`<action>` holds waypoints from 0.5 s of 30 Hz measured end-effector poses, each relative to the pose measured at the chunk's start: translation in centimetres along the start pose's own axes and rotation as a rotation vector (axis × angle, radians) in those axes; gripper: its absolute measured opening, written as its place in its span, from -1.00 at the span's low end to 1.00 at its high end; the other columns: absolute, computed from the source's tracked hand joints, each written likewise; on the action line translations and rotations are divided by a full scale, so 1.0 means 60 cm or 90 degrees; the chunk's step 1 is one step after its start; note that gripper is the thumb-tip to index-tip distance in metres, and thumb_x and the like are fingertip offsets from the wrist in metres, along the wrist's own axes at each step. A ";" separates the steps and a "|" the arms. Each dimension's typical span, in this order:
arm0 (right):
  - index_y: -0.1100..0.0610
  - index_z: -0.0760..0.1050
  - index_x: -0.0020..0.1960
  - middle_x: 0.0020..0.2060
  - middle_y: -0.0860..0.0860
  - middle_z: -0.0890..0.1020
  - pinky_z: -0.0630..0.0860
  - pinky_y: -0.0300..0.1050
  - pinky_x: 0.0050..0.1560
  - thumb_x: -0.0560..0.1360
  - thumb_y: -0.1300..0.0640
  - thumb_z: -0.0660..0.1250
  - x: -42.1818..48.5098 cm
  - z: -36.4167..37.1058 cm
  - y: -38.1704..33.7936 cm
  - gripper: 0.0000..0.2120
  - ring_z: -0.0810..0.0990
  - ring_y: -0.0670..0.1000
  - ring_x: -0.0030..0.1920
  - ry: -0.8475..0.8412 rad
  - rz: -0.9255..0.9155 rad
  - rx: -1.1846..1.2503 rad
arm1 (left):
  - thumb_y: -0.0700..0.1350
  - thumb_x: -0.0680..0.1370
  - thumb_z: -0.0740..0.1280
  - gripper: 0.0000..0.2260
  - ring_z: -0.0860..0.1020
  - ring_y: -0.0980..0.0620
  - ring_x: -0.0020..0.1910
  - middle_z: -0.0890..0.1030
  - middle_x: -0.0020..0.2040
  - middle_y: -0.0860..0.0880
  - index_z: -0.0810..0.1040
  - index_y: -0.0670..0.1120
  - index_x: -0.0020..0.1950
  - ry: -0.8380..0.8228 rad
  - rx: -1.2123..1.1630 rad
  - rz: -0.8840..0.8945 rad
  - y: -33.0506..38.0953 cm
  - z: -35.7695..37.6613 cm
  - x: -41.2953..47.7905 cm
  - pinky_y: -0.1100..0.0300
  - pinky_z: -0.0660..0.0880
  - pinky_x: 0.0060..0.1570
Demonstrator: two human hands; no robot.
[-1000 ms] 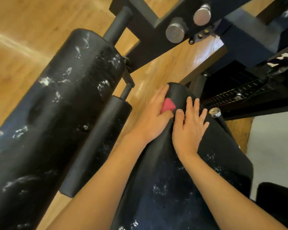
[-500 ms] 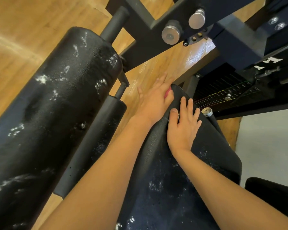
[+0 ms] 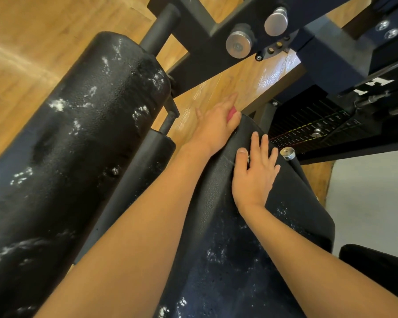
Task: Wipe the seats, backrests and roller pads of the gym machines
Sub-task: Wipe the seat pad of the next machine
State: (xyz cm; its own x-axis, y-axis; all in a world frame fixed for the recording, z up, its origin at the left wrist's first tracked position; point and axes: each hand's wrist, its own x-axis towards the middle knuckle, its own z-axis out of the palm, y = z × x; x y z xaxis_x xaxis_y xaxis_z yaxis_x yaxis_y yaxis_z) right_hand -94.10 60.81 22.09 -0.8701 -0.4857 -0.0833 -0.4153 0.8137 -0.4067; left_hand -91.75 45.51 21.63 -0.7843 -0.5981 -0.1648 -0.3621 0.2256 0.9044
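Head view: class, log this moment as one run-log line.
left hand: presses pink cloth on seat pad far edge | right hand: flat on seat pad | roller pad: white smears showing

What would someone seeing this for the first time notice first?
Probably the big black roller pad on the left, speckled with white flecks. Then the two hands on the black pad at centre: the left hand presses a pink cloth over its far edge, while the right hand lies flat beside it. Two silver knobs shine on the frame above.
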 end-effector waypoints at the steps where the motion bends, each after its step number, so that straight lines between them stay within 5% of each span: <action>1: -0.17 0.09 0.65 0.66 -0.11 0.06 -0.15 0.26 0.61 0.63 -0.24 -0.10 0.000 0.000 0.000 -0.41 -0.09 0.10 0.66 0.000 -0.002 0.001 | -0.02 0.72 0.17 -0.51 0.26 -0.02 0.57 0.36 0.58 0.01 0.19 0.00 0.66 0.002 -0.011 0.005 -0.005 0.001 -0.009 -0.36 -0.31 0.50; 6: -0.16 0.09 0.65 0.66 -0.10 0.06 -0.13 0.29 0.61 0.62 -0.26 -0.12 0.000 0.000 0.000 -0.39 -0.08 0.11 0.66 0.003 -0.007 -0.005 | -0.07 0.74 0.15 -0.52 0.15 0.10 0.60 0.24 0.63 0.06 0.16 0.01 0.66 0.039 -0.068 0.010 -0.019 0.006 -0.092 -0.29 -0.30 0.54; 9: -0.16 0.09 0.65 0.66 -0.10 0.06 -0.12 0.30 0.61 0.64 -0.24 -0.10 0.000 0.001 0.001 -0.41 -0.08 0.11 0.66 0.004 -0.010 -0.003 | -0.06 0.73 0.15 -0.49 0.26 0.02 0.56 0.37 0.57 -0.03 0.12 -0.01 0.68 0.036 -0.083 -0.003 -0.022 0.009 -0.087 -0.35 -0.23 0.55; 12: -0.17 0.09 0.65 0.66 -0.12 0.06 -0.14 0.29 0.61 0.64 -0.23 -0.09 0.000 0.002 0.003 -0.42 -0.09 0.10 0.66 0.006 -0.004 0.007 | -0.06 0.71 0.17 -0.44 0.50 0.13 0.26 0.61 0.23 -0.03 0.07 -0.02 0.69 0.028 -0.115 -0.025 -0.009 0.004 -0.038 -0.40 0.09 0.49; 15: -0.16 0.10 0.65 0.66 -0.12 0.07 -0.14 0.28 0.61 0.65 -0.22 -0.07 0.002 0.003 0.003 -0.43 -0.08 0.10 0.66 0.007 -0.002 0.008 | -0.13 0.69 0.17 -0.42 0.45 0.46 -0.12 0.42 -0.21 0.20 0.04 -0.06 0.68 0.028 -0.145 -0.017 -0.001 0.003 -0.010 -0.39 0.15 0.48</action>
State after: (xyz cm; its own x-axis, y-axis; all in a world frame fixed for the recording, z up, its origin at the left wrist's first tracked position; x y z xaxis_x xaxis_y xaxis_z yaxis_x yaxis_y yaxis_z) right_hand -94.20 60.82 21.83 -0.8722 -0.4839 -0.0716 -0.4142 0.8085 -0.4180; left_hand -91.34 46.01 21.60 -0.7518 -0.6351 -0.1771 -0.2551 0.0325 0.9664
